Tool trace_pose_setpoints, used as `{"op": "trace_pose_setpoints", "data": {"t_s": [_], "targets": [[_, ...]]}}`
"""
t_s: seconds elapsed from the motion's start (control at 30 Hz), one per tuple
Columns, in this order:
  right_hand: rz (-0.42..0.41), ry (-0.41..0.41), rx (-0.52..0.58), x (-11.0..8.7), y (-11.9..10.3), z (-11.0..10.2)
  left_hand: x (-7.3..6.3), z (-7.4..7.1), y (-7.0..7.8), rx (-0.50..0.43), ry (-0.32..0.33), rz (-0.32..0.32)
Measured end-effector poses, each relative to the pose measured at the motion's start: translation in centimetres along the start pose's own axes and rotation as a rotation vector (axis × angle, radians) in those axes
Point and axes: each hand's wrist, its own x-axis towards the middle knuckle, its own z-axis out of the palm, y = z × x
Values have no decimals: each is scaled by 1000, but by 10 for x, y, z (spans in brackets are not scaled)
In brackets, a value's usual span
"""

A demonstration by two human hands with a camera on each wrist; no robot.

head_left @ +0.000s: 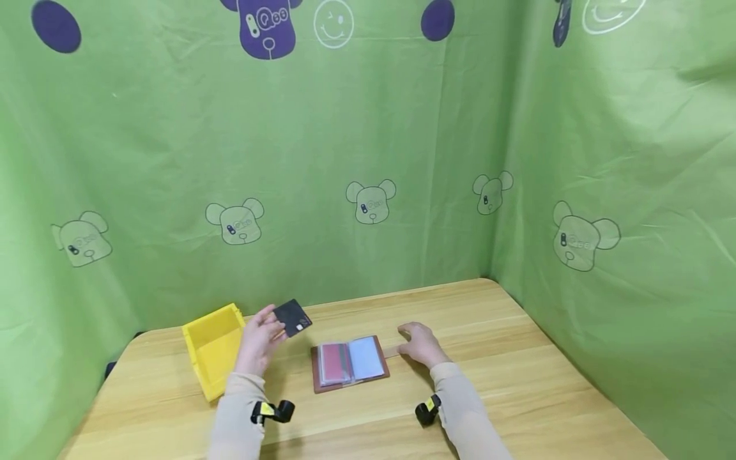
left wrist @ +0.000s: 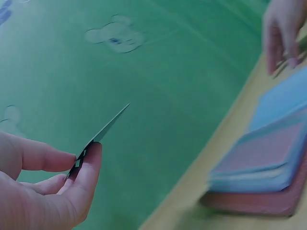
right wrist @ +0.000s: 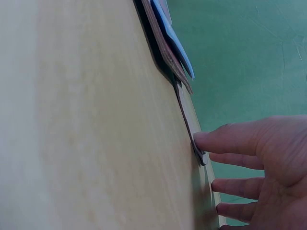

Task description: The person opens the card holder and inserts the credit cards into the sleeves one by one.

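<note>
In the head view, my left hand [head_left: 257, 343] holds a black card [head_left: 293, 317] with a small light chip in the air, at the upper left of an open card holder. The left wrist view shows the card [left wrist: 103, 132] nearly edge-on, pinched between thumb and fingers. The brown card holder [head_left: 365, 358] lies spread on the table, with clear sleeves, a reddish card at left and pale blue at right. My right hand [head_left: 424, 346] is at its right side. In the right wrist view, the thumb touches the end of the holder's strap [right wrist: 188, 112], the other fingers extended and apart.
A yellow plastic bin [head_left: 209, 329] stands on the wooden table [head_left: 356, 421] left of my left hand. Green curtain [head_left: 368, 128] with bear prints hangs behind and on both sides. Each sleeve carries a black wrist camera [head_left: 427, 412].
</note>
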Motion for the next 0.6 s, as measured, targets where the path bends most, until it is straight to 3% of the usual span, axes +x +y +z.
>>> {"op": "trace_pose_setpoints", "data": {"t_s": [0.1,0.33,0.6], "targets": [[1,-3,1,0,0,-2,0,16,-19,1,-26,3],[19,-23,-5,-2,-2,-1,-5,33,-55,8,-66,-29],[-17,-8,-12,0,-5,-6,-11,56,-70,54,-137,-63]]}}
